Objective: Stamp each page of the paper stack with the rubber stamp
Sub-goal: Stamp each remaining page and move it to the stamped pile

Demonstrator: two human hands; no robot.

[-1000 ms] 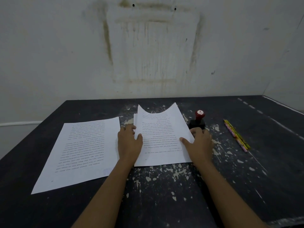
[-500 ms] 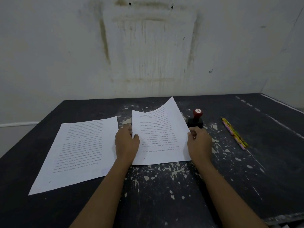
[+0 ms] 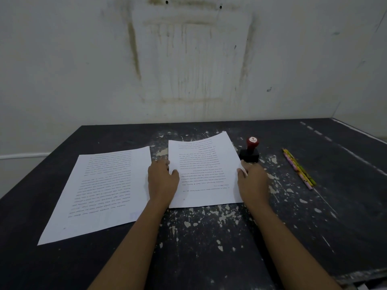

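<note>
You are working in dim, flat, slightly bluish light with no visible source and no glare. The dark table (image 3: 209, 248) swallows most detail; the white pages (image 3: 205, 174) are the brightest surfaces you see. Shadows are soft and faint, darkest under your forearms. The printed text is too soft to read. Expect wide-angle bending near the frame edges, where the table's sides splay outward.

Two paper piles (image 3: 98, 191) (image 3: 206, 172), one stamp (image 3: 250, 150), two pencils (image 3: 298, 168).
</note>
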